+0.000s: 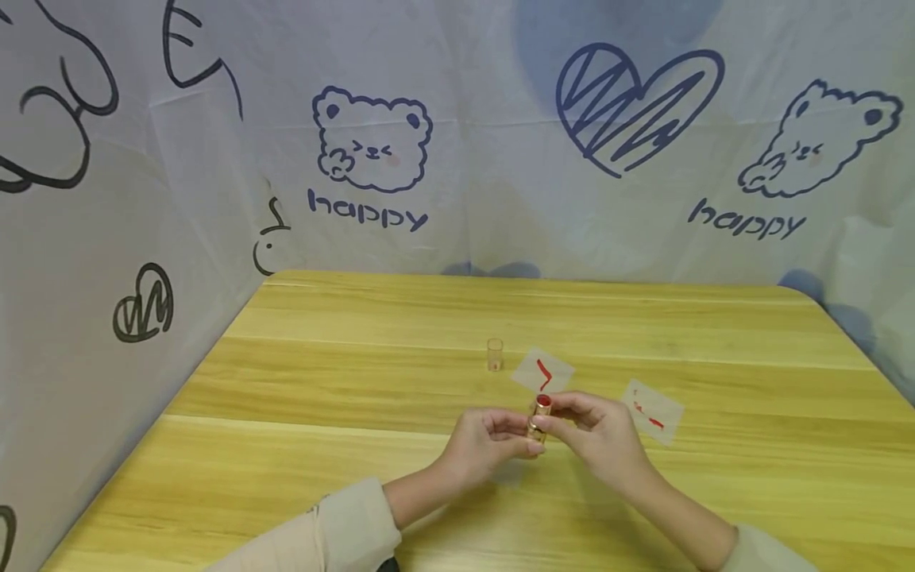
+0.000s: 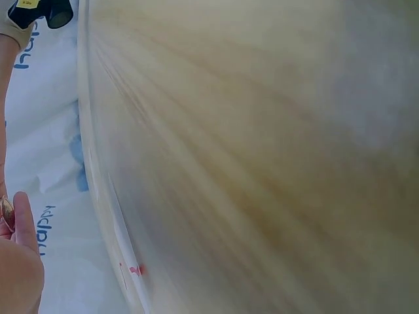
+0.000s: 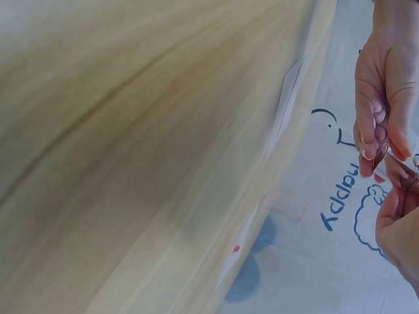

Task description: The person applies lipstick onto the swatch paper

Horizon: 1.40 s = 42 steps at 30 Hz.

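A gold lipstick (image 1: 543, 407) with a red tip inside its open top stands nearly upright between the two hands, above the table. The left hand (image 1: 477, 446) pinches its lower part from the left, thumb in front. From the right, the right hand (image 1: 604, 435) grips the upper tube between thumb and fingers. In the right wrist view the left hand (image 3: 386, 85) and right hand (image 3: 400, 226) meet at the right edge, with most of the lipstick covered by fingers. Only part of the left hand (image 2: 19, 275) shows in the left wrist view.
A clear cap (image 1: 495, 355) stands on the wooden table (image 1: 286, 397) beyond the hands. Beside it lies a small white paper (image 1: 529, 373) with a bent red stroke. Another paper (image 1: 668, 409) with red smears lies right of the right hand. A printed cloth (image 1: 472, 159) hangs behind.
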Tool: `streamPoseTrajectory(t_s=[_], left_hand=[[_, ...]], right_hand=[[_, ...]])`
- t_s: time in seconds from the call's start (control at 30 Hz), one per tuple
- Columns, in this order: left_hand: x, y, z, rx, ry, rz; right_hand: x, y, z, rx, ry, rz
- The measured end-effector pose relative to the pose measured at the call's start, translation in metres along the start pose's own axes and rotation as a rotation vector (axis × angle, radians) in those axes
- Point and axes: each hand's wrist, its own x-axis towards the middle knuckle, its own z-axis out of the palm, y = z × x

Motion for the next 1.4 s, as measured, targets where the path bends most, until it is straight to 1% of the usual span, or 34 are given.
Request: streamPoseTrajectory(t_s=[0.1, 0.2, 0.43, 0.57, 0.73, 0.83, 0.97, 1.07, 1.23, 1.4], left_hand=[[0.001, 0.000, 0.000, 0.003, 0.009, -0.002], [0.001, -0.001, -0.001, 0.012, 0.019, 0.002], [0.001, -0.004, -0.002, 0.042, 0.072, 0.007], [0.002, -0.005, -0.002, 0.052, 0.091, 0.010], [0.003, -0.006, -0.001, 0.056, 0.083, 0.025], [0.003, -0.007, 0.000, 0.065, 0.069, 0.026], [0.003, -0.006, -0.001, 0.076, 0.061, 0.010], [0.003, -0.006, -0.002, 0.084, 0.050, 0.007], [0.002, -0.006, -0.003, 0.088, 0.030, 0.002], [0.002, -0.007, -0.004, 0.077, 0.017, 0.010]], right_hand=[[0.001, 0.001, -0.001, 0.006, -0.026, -0.023], [0.002, 0.000, 0.001, 0.016, -0.006, -0.012], [0.001, -0.007, 0.013, 0.017, 0.149, 0.159], [0.001, -0.010, 0.018, 0.014, 0.206, 0.200], [0.001, -0.010, 0.022, 0.012, 0.225, 0.222], [0.001, -0.009, 0.022, 0.004, 0.228, 0.213], [0.001, -0.008, 0.021, -0.008, 0.215, 0.204], [0.002, -0.007, 0.019, -0.011, 0.187, 0.192], [0.002, -0.004, 0.015, -0.006, 0.118, 0.135], [0.004, -0.002, 0.010, -0.017, 0.066, 0.127]])
